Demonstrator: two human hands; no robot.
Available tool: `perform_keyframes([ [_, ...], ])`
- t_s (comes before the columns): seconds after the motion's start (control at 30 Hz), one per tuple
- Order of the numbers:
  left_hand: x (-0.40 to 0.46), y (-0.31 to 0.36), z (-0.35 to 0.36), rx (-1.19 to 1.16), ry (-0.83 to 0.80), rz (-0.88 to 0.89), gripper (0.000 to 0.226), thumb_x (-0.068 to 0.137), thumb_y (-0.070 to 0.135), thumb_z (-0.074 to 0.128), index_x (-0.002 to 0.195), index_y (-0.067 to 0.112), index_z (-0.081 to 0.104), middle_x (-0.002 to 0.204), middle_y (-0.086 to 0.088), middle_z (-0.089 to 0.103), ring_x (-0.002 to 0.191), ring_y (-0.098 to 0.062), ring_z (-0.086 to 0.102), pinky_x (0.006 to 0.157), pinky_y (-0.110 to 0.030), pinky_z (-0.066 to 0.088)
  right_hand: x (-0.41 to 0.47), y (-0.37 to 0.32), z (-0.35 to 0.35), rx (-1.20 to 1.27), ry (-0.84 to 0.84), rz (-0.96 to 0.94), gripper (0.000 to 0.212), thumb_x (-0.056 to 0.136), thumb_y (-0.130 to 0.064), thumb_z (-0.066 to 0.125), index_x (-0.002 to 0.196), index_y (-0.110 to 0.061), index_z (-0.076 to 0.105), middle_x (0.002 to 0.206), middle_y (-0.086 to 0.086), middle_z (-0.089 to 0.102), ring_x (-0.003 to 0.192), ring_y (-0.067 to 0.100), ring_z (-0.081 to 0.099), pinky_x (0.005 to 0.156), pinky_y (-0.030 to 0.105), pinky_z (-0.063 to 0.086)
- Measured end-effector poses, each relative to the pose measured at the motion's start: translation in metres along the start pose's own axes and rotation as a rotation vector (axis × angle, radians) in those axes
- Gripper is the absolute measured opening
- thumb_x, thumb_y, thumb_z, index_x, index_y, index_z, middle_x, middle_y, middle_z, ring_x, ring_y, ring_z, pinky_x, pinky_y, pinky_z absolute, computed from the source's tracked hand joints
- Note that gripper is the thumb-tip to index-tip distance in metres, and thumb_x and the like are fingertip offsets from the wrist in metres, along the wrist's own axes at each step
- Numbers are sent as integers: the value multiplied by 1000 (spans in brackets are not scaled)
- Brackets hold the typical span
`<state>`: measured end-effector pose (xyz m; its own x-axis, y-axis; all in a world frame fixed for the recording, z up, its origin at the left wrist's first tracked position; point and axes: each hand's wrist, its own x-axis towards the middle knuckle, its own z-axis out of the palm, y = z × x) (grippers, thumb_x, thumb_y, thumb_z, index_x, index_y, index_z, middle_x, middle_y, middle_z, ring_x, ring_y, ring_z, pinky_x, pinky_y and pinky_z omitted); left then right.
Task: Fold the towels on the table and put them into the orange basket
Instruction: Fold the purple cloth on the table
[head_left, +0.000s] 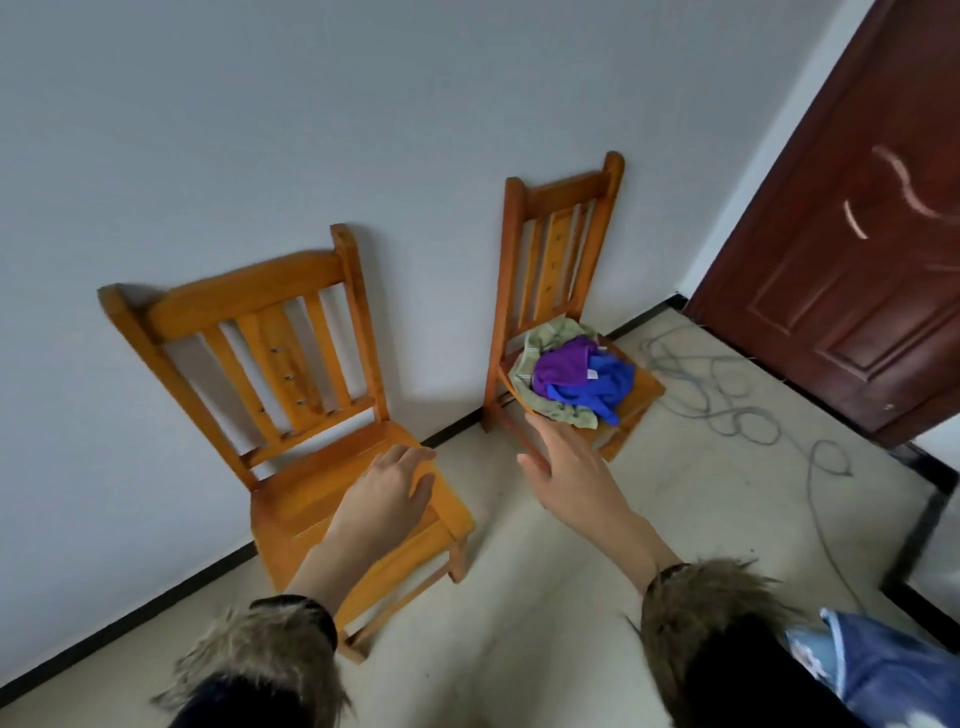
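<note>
- The towels lie in a loose heap on the seat of the far chair: a green towel underneath, a purple towel and a blue towel bunched on top. They overlap, so pulling one is likely to drag another off the seat onto the floor.
- The right hand reaches toward the heap with fingers straight and lightly spread, holding nothing. Its fingertips are near the front edge of the green towel; whether they touch it I cannot tell. A grab at that hanging edge alone may tip the whole pile forward.
- The left hand rests over the seat of the near chair, fingers relaxed and together, pinching nothing. If that seat serves as the folding surface, it is small, and cloth could slide over its edges.
- No orange basket and no bench show in this view, so the drop-off spot is unknown; carrying folded towels while searching could undo the folds.
- A grey cable loops across the floor beside the far chair, near the dark door. Stepping closer on that side risks a snagged foot.
</note>
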<state>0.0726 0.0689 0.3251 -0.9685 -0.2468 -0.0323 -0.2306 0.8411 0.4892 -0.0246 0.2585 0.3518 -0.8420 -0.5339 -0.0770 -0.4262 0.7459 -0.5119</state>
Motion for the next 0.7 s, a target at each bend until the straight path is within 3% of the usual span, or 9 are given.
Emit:
perform_keyframes([
  [0.27, 123, 57, 57, 0, -164, 32, 35, 99, 31, 38, 132, 23, 43, 136, 2, 45, 120, -17, 47, 95, -27, 43, 78, 105, -36, -6, -27, 150, 51, 94, -28, 48, 142, -18, 32, 139, 4, 44, 128, 20, 40, 102, 33, 35],
  [0.4, 197, 67, 93, 11, -204, 21, 36, 99, 32, 37, 132, 21, 44, 135, 1, 46, 110, -19, 53, 85, -24, 41, 137, 162, -40, -33, -85, 187, 49, 96, -30, 46, 142, -18, 32, 139, 6, 43, 127, 24, 41, 102, 38, 37],
  [0.7, 388, 90, 183, -85, -332, -96, 33, 97, 24, 43, 129, 21, 50, 134, 1, 50, 119, -16, 50, 97, -25, 40, 305, 278, -52, -39, -168, 249, 45, 97, -25, 45, 139, -15, 36, 133, 6, 47, 123, 23, 45, 99, 37, 41],
])
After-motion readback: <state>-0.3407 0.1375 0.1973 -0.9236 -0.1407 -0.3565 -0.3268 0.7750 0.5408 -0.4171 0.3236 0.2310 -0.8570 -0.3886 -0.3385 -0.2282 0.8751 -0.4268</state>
